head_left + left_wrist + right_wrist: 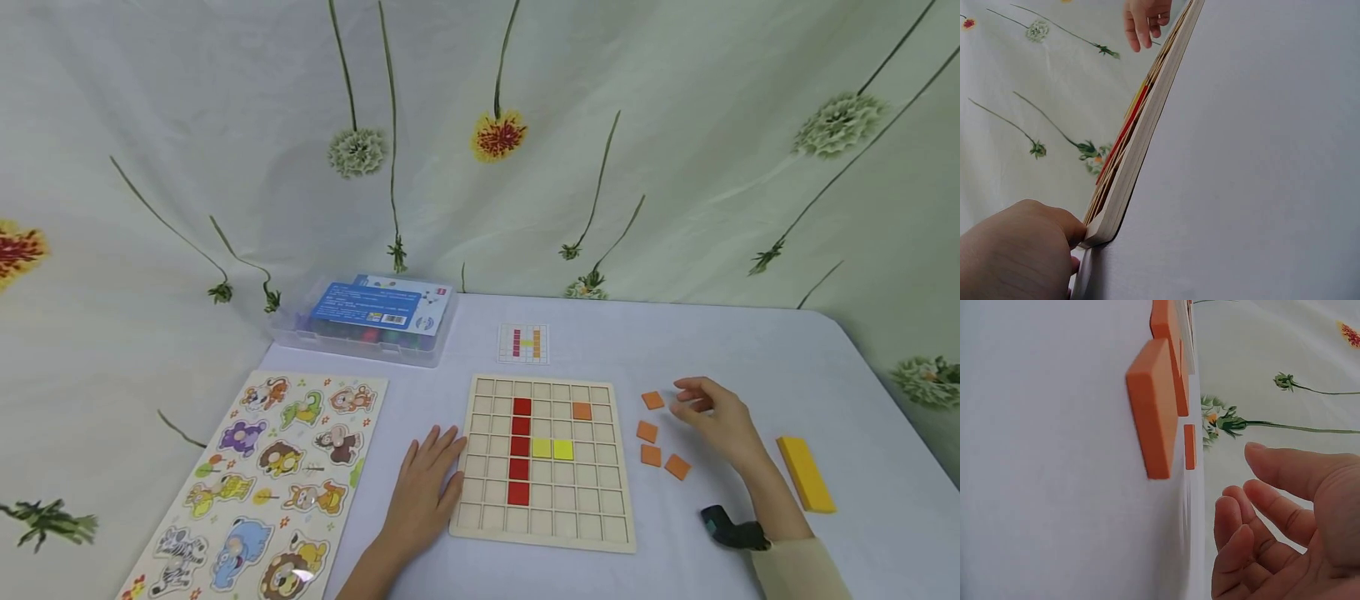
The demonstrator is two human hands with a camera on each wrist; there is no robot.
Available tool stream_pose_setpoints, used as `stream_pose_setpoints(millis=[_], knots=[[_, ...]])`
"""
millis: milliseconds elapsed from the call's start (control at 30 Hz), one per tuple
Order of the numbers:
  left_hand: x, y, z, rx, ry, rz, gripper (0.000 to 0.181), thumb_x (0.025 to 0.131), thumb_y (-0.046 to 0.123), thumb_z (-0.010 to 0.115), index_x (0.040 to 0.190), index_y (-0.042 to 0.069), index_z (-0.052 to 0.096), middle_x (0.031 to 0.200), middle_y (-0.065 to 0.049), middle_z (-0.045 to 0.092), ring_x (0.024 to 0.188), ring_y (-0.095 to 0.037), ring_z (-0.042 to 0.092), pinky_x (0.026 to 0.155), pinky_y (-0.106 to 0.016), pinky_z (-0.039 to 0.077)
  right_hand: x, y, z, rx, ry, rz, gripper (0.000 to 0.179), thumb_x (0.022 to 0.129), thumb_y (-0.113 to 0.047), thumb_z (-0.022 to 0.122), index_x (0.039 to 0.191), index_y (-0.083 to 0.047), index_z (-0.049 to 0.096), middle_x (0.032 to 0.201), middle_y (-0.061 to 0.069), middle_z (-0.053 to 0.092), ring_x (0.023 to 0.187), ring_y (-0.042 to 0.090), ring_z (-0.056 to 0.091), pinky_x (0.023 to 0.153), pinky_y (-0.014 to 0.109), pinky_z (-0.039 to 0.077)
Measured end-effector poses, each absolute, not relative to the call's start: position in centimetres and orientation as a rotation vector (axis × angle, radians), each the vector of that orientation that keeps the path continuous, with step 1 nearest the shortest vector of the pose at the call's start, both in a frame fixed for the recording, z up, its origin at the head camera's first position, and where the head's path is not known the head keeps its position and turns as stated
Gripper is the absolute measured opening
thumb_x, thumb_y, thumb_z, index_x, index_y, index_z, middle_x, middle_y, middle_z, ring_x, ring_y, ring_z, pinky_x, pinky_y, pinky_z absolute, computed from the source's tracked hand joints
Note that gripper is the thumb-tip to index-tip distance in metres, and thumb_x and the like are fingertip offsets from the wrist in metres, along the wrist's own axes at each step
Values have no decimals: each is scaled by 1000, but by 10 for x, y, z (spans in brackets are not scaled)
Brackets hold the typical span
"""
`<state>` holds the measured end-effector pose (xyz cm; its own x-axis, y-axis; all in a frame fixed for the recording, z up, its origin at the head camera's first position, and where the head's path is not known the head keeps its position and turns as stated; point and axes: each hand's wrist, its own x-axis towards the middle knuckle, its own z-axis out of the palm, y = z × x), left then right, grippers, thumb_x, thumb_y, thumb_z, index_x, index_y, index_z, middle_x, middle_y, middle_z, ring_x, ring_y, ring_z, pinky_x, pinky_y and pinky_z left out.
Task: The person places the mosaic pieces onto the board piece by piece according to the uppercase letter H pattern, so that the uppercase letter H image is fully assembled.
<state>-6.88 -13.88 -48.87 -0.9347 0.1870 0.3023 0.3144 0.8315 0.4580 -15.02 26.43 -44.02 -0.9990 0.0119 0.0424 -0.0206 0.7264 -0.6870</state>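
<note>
A wooden grid board lies on the table, with a column of red tiles, two yellow tiles and one orange tile in its cells. My left hand rests flat along the board's left edge, fingers straight, its thumb at the frame. To the right of the board lie several loose orange tiles, seen close up as thick orange squares in the right wrist view. Just beside them hovers my right hand, fingers loosely bent and nothing between them.
Behind the board sits a small pattern card showing an H shape. A clear plastic box stands at the back left, and an animal puzzle board lies at the left. On the right are a yellow block and a black object at the wrist.
</note>
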Motion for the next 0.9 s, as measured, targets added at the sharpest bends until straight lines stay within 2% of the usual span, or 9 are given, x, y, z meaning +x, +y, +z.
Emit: stream_pose_setpoints(millis=[100,300,900], knots=[[-69,-138,-489,-387,-2771,-759,44,91,13,62,135,8,57,146,-10,52,142,-36,38,116,-59,23,-154,265,-446,5,-2889,1157,42,92,-15,67,129,0,56,113,21,64,98,30,57,76,26,47],[-70,-138,-489,-389,-2776,-748,44,92,14,62,135,8,57,146,-9,52,142,-35,38,116,-58,23,-159,267,-456,43,-2896,1211,42,90,-14,68,127,2,56,114,20,64,95,26,59,73,19,47],[-69,-139,-489,-390,-2752,-756,44,92,15,62,135,8,58,145,-10,53,141,-35,39,115,-58,23,-162,256,-465,123,-2909,917,37,88,-9,69,124,-2,62,100,14,60,80,21,51,65,28,38]])
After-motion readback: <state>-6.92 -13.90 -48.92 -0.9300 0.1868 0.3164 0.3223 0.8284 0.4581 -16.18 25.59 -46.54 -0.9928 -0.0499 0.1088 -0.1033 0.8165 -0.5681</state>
